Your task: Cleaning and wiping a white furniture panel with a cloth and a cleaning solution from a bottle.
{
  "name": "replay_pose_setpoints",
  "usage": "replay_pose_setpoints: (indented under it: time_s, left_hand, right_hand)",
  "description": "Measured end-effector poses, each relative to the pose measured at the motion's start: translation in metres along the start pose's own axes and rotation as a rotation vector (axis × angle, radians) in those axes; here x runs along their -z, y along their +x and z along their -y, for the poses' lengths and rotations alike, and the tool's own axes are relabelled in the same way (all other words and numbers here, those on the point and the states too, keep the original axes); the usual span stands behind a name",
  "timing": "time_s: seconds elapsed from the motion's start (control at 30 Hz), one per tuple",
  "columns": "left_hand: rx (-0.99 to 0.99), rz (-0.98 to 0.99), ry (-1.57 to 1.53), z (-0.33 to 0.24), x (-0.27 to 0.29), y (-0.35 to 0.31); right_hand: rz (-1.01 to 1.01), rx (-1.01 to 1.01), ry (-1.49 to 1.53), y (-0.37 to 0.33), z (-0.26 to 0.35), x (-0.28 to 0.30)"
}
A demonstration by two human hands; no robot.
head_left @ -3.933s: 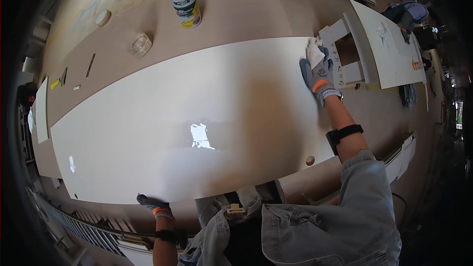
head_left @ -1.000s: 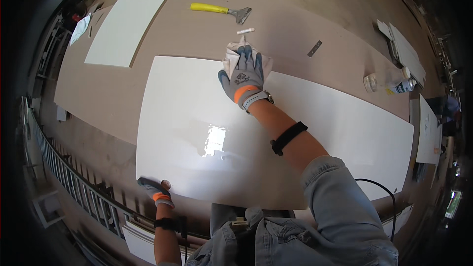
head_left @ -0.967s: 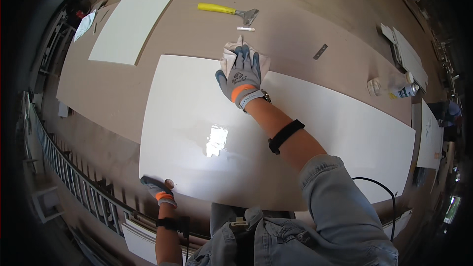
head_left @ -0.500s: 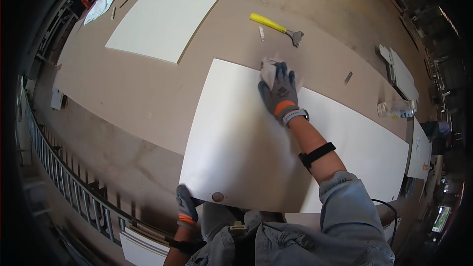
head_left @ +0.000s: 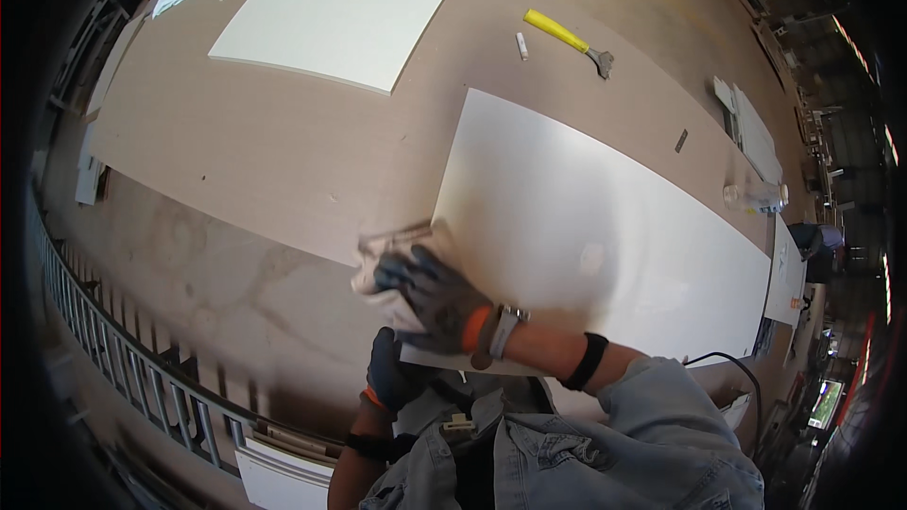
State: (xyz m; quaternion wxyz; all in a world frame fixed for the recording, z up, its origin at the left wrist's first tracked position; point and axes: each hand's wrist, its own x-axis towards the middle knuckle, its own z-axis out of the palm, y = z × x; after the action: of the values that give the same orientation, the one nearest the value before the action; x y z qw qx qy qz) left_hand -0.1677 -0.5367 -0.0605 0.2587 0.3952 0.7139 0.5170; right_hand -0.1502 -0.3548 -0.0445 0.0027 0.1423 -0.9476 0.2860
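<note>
A glossy white panel (head_left: pixel 586 227) lies on the brown board-topped table in front of me. My right hand (head_left: pixel 436 300), in a grey and dark glove, is closed on a beige cloth (head_left: pixel 378 274) at the panel's left edge. Part of the cloth hangs out past that edge. My left hand (head_left: pixel 389 370), gloved too, is closed at the panel's near left corner, close below the right hand. Some of its fingers are hidden.
A second white panel (head_left: pixel 340 14) lies at the far left. Beyond the near panel are a yellow-handled scraper (head_left: pixel 562 33), a small white stick (head_left: pixel 521 46) and a small metal plate (head_left: pixel 681 141). A clear bottle (head_left: pixel 756 196) lies far right. A metal rail (head_left: pixel 142 373) runs at left.
My right hand has swept the cloth from the panel's far edge to its near left edge. The panel appears further right in view, and my left hand stays by its near corner.
</note>
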Motion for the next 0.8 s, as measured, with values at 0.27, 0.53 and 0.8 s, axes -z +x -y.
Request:
replay_pose_setpoints:
  time_s: [0.27, 0.53, 0.8]
  left_hand:
    - [-0.058, -0.054, 0.038, -0.007, -0.002, -0.001]
    - [-0.023, 0.024, -0.084, 0.008, -0.007, 0.004]
    - [-0.227, -0.129, 0.139, 0.015, -0.004, -0.008]
  right_hand:
    - [0.069, -0.135, -0.413, 0.020, -0.080, 0.063]
    - [-0.169, -0.300, -0.299, 0.029, -0.051, 0.029]
    - [0.014, -0.103, -0.139, -0.036, 0.026, -0.013]
